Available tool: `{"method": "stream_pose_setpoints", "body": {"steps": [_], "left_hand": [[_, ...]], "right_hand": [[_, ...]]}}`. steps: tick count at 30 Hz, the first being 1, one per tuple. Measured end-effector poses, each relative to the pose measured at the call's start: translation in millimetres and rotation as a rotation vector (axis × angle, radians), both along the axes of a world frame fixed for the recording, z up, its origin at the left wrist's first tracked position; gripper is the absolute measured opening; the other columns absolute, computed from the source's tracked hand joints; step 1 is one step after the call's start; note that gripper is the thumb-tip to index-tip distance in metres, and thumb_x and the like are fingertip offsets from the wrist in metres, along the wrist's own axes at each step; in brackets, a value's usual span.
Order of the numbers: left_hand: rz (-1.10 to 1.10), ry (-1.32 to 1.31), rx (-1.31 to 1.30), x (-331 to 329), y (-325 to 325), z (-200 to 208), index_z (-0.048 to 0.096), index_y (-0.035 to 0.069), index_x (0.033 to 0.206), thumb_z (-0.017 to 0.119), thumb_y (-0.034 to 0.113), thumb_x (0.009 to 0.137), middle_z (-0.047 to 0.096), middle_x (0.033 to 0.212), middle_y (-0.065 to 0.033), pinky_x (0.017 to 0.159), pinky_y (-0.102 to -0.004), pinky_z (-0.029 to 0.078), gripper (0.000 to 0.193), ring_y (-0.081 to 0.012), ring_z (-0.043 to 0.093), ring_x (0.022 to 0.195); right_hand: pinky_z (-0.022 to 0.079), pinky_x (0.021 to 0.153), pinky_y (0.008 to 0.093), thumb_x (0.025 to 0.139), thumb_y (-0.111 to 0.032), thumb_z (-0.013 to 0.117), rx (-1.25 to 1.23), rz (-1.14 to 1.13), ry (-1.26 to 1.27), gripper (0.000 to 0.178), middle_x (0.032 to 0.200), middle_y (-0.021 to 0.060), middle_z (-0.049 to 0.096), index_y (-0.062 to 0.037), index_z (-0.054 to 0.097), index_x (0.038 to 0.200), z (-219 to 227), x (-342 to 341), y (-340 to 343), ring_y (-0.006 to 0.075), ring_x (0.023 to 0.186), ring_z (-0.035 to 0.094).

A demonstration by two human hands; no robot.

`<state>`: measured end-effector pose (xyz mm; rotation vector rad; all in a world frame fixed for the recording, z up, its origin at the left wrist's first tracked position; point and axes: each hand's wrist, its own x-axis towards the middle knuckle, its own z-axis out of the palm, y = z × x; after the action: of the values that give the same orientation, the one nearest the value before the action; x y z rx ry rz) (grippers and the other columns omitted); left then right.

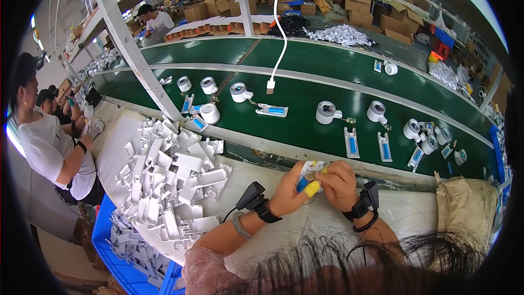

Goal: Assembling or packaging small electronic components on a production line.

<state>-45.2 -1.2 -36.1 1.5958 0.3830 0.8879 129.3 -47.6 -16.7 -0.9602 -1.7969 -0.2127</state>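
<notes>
Close together at the near edge of the green belt, my left hand (pixel 289 195) and my right hand (pixel 339 184) are both closed on a small white plastic part with a blue cylinder (pixel 302 184) in it. My fingers cover much of the part. Yellow covers wrap some fingertips. On the belt beyond lie several round white heads (pixel 326 111), most wired to a white handle shell with a blue cylinder (pixel 351 142). To the left of my hands, loose white plastic shells (pixel 172 177) are heaped on the table.
A blue bin (pixel 103 224) of white parts stands lower left. A white cable (pixel 281 27) hangs over the green belt (pixel 262 82). A metal post (pixel 131 43) rises at the left. A brown paper sack (pixel 465 207) sits at the right. Other people work at the left.
</notes>
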Motion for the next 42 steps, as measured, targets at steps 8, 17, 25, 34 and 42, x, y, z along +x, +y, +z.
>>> {"method": "stream_pose_setpoints", "body": {"steps": [8, 17, 25, 34, 42], "left_hand": [[-0.010, 0.025, 0.013, 0.0, -0.5, 3.9, 0.041, 0.003, 0.133, 0.058, 0.003, 0.090, 0.052, 0.124, -0.0051, 0.093, -0.0257, 0.040, 0.046, -0.0100, 0.048, 0.110], [0.059, -0.029, 0.019, 4.3, -3.2, 0.2, 0.047, 0.002, 0.127, 0.063, 0.009, 0.086, 0.060, 0.105, -0.0084, 0.083, -0.0278, 0.045, 0.045, -0.0132, 0.056, 0.093], [0.035, -0.019, 0.030, 2.4, -3.2, 3.5, 0.044, 0.002, 0.130, 0.054, 0.008, 0.092, 0.057, 0.105, -0.0049, 0.077, -0.0239, 0.044, 0.039, -0.0089, 0.052, 0.089], [0.062, -0.005, -0.058, 2.7, -5.8, 1.5, 0.047, 0.002, 0.127, 0.047, 0.008, 0.094, 0.057, 0.089, -0.0026, 0.057, -0.0227, 0.042, 0.033, -0.0069, 0.050, 0.065], [0.116, 0.068, -0.031, 2.1, -6.7, 1.0, 0.051, 0.002, 0.124, 0.048, 0.006, 0.094, 0.059, 0.089, -0.0052, 0.060, -0.0239, 0.045, 0.031, -0.0093, 0.054, 0.067]], "right_hand": [[0.047, 0.064, 0.0342, 0.060, 0.003, 0.071, 0.016, -0.012, 0.010, 0.031, 0.077, 0.0049, 0.056, -0.0102, 0.071, 0.089, -1.0, -0.7, 0.2, 0.0252, 0.072, 0.056], [0.047, 0.064, 0.0347, 0.059, 0.003, 0.071, 0.005, -0.026, 0.010, 0.032, 0.078, 0.0043, 0.056, -0.0106, 0.070, 0.088, -0.3, -0.6, -1.4, 0.0250, 0.073, 0.056], [0.047, 0.064, 0.0346, 0.060, 0.003, 0.071, 0.022, -0.038, 0.027, 0.030, 0.077, 0.0043, 0.056, -0.0106, 0.069, 0.087, -1.2, -0.8, 1.1, 0.0249, 0.072, 0.056], [0.047, 0.064, 0.0342, 0.062, 0.004, 0.070, 0.006, -0.022, 0.027, 0.030, 0.078, 0.0043, 0.056, -0.0109, 0.069, 0.088, -1.4, -1.2, 0.5, 0.0250, 0.073, 0.056], [0.048, 0.065, 0.0354, 0.061, 0.005, 0.070, 0.003, -0.036, 0.024, 0.032, 0.080, 0.0047, 0.057, -0.0107, 0.069, 0.090, -2.2, -3.6, -1.6, 0.0264, 0.074, 0.057]]}}
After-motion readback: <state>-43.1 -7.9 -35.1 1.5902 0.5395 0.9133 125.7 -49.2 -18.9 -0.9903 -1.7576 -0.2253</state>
